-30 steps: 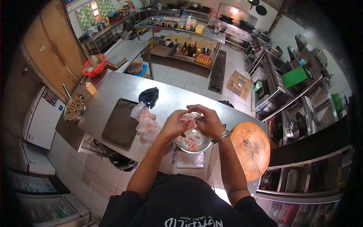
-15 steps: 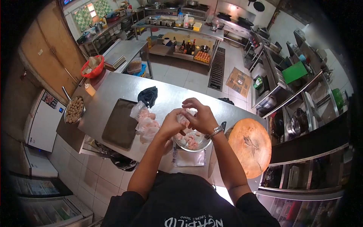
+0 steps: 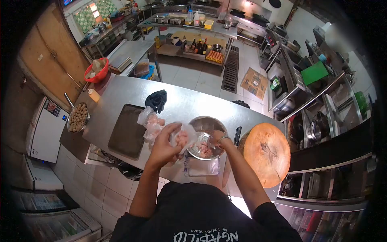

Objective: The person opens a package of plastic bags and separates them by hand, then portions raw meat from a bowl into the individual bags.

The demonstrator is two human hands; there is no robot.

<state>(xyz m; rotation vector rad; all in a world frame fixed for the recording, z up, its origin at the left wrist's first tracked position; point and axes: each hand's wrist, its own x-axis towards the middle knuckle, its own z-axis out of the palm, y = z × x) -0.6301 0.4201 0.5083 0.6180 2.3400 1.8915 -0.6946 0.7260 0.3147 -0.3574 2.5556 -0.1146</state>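
Note:
My left hand (image 3: 164,147) is closed round a clear plastic bag (image 3: 188,132) with pale pink raw meat in it, held just left of the bowl. A steel mixing bowl (image 3: 196,121) stands on the table and holds more pieces of raw meat (image 3: 204,150). Inside the bowl's right side is my right hand (image 3: 218,137), reaching down; its fingers are mostly hidden. More filled plastic bags (image 3: 152,129) of meat lie left of my left hand. A stack of flat clear bags (image 3: 201,167) is in front of the bowl.
A round wooden chopping board (image 3: 267,157) lies at the right, with a black-handled knife (image 3: 238,133) beside it. Further left are a dark tray (image 3: 125,131) and a black cloth or bag (image 3: 156,100). A pan of brown balls (image 3: 78,117) stands at the far left.
My hands were together above the bowl and have parted. The left has moved left with the bag of meat; the right has gone down into the bowl.

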